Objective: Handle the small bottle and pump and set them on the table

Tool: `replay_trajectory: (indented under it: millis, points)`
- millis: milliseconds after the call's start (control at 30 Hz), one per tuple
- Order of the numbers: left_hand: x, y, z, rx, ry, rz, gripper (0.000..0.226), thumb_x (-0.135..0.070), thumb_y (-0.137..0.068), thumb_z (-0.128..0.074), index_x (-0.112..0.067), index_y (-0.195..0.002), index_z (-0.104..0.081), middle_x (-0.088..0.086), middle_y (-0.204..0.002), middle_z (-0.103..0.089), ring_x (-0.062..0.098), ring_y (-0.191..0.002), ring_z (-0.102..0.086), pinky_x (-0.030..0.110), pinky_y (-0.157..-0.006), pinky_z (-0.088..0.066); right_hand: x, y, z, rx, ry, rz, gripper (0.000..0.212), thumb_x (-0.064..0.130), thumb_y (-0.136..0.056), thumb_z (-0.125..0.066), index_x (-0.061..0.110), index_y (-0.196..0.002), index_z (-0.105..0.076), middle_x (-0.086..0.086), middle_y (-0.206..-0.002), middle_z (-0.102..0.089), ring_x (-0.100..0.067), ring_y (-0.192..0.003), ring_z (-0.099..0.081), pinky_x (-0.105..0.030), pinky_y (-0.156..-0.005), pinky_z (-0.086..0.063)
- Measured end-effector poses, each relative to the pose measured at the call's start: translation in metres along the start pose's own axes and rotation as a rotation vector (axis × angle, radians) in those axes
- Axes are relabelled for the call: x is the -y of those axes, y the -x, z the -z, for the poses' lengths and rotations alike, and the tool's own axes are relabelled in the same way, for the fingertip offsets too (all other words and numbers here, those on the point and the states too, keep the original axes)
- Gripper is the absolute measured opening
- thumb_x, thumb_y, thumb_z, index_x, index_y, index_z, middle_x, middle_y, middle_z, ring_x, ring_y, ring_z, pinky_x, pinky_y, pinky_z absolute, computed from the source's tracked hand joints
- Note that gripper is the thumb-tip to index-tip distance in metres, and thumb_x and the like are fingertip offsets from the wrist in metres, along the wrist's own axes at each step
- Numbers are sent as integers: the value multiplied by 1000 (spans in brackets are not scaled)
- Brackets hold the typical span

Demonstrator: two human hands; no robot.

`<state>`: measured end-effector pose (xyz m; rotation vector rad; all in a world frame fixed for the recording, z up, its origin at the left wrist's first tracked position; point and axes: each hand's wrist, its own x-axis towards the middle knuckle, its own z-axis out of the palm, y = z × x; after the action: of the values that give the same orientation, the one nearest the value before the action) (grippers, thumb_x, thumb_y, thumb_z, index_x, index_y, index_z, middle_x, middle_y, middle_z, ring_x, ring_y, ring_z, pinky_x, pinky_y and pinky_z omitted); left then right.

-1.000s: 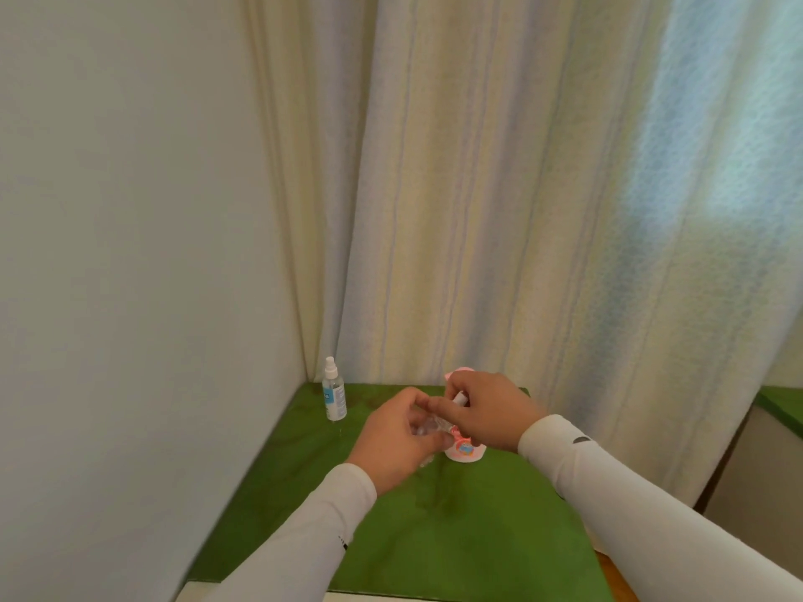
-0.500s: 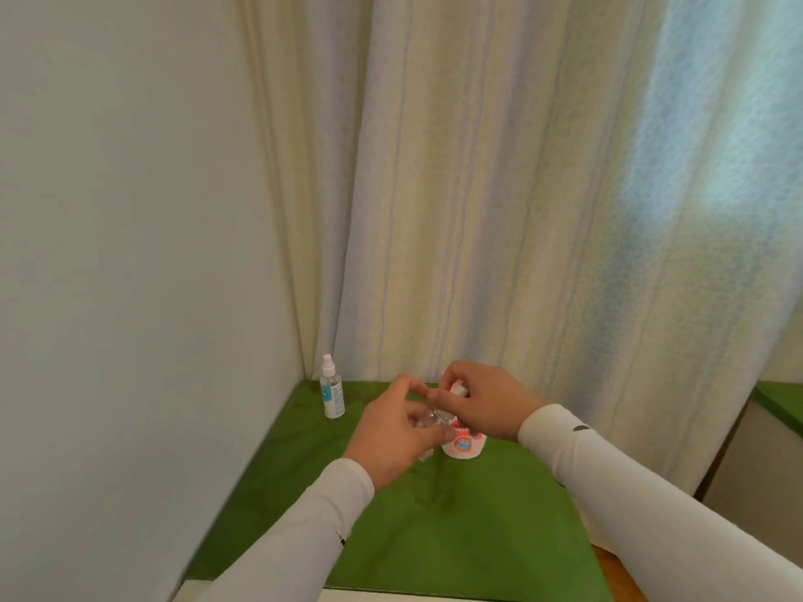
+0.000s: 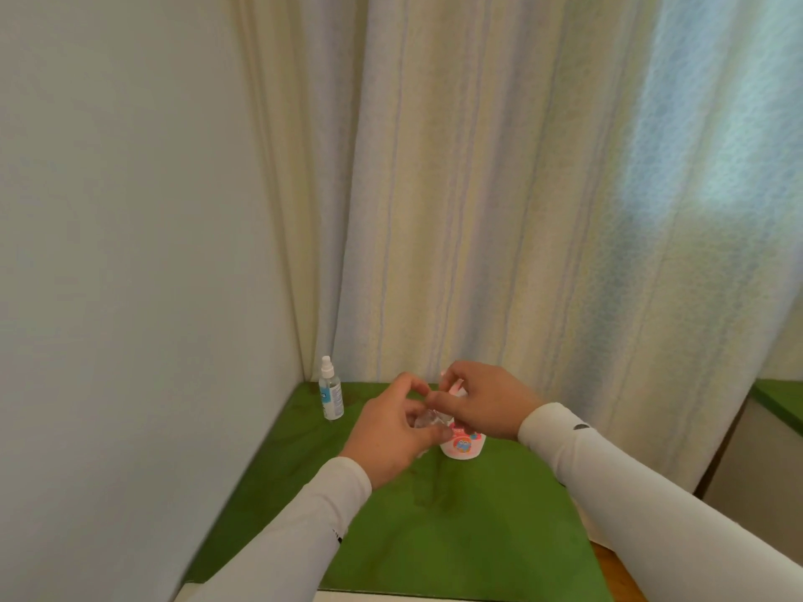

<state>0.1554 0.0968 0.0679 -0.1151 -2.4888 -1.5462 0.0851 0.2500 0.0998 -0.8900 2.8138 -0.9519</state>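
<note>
My left hand [image 3: 391,432] grips a small clear container [image 3: 423,423] over the green table top [image 3: 456,536]; most of it is hidden by my fingers. My right hand [image 3: 482,401] is just above and right of it, fingers curled over the top of a white bottle with a pink label [image 3: 461,447] that stands on the table. A pink-white part of the bottle's top [image 3: 454,386] shows between my right fingers. The fingertips of both hands nearly meet over the clear container.
A small clear spray bottle with a blue label [image 3: 331,393] stands upright in the back left corner by the white wall [image 3: 130,297]. Pale curtains [image 3: 499,210] hang behind the table. A second green surface [image 3: 778,399] shows at the far right edge.
Both hands have stayed together over the pink-labelled bottle and shifted only slightly. The view has tilted a little.
</note>
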Motion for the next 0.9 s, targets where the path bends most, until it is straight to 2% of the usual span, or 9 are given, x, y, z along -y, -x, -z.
replay_trajectory:
  millis: [67, 133, 200, 300, 433, 567, 700, 800, 900]
  points:
    - [0, 1, -1, -5, 14, 5, 45, -23, -69, -83, -28, -98, -49, -2, -81, -74, 7, -67, -62, 29, -63, -56, 2, -1, -2, -41, 56, 41, 28, 58, -81, -52, 33, -69, -51, 13, -70, -58, -8, -62, -61, -21, -52, -40]
    - [0, 1, -1, -8, 20, -6, 45, -23, -69, -83, -27, -98, -49, -1, -81, -74, 10, -69, -63, 30, -65, -55, 4, -1, -4, -82, 69, 36, 38, 65, -80, -48, 30, -65, -52, 11, -62, -57, -5, -56, -58, -21, -49, -36]
    - [0, 1, 3, -20, 27, -10, 45, -26, -69, -83, -27, -98, -49, -5, -83, -75, 8, -71, -65, 22, -61, -54, 6, 2, -2, -21, -43, 11, 37, 65, -73, -52, 29, -69, -54, 8, -61, -64, -3, -49, -61, -20, -51, -44]
    - [2, 1, 7, -17, 17, 8, 46, -27, -69, -83, -27, -99, -48, -10, -87, -75, 8, -78, -68, 20, -62, -54, 3, 4, 3, 154, -59, 40, 22, 48, -77, -57, 26, -80, -57, 0, -70, -72, -11, -60, -68, -28, -64, -57]
    - [3, -1, 5, -35, -10, 4, 44, -24, -69, -83, -32, -97, -50, -16, -88, -74, -4, -77, -65, 13, -63, -50, 4, 1, 3, 79, 72, 18, 53, 60, -84, -46, 10, -82, -66, -3, -64, -71, -12, -56, -65, -31, -71, -57]
    - [6, -1, 4, -26, 1, 15, 47, -23, -69, -83, -28, -104, -52, -11, -95, -74, 0, -84, -67, 17, -66, -52, 4, 1, 0, 59, 8, 30, 24, 53, -84, -52, 30, -77, -55, 7, -72, -68, -8, -63, -67, -23, -60, -50]
    - [6, -1, -1, -68, -13, 17, 44, -22, -71, -81, -30, -105, -53, -10, -97, -73, -5, -82, -65, 12, -64, -50, 6, -2, -4, 1, 64, 10, 29, 55, -84, -49, 30, -69, -49, 4, -78, -67, -15, -74, -63, -26, -61, -46]
    - [7, 2, -7, -124, -91, -6, 41, -28, -71, -81, -37, -102, -56, -22, -86, -67, -15, -82, -60, 4, -66, -47, 5, -3, -9, -31, 50, -35, 34, 57, -84, -49, 26, -72, -52, -1, -89, -68, -17, -77, -64, -29, -70, -50]
    - [8, 1, -1, -137, -98, -27, 33, -37, -69, -80, -39, -98, -64, -18, -88, -70, -6, -84, -64, 12, -75, -51, 7, -1, -6, -70, -29, -5, 30, 53, -84, -52, 27, -71, -52, 5, -71, -66, -12, -66, -63, -23, -57, -47]
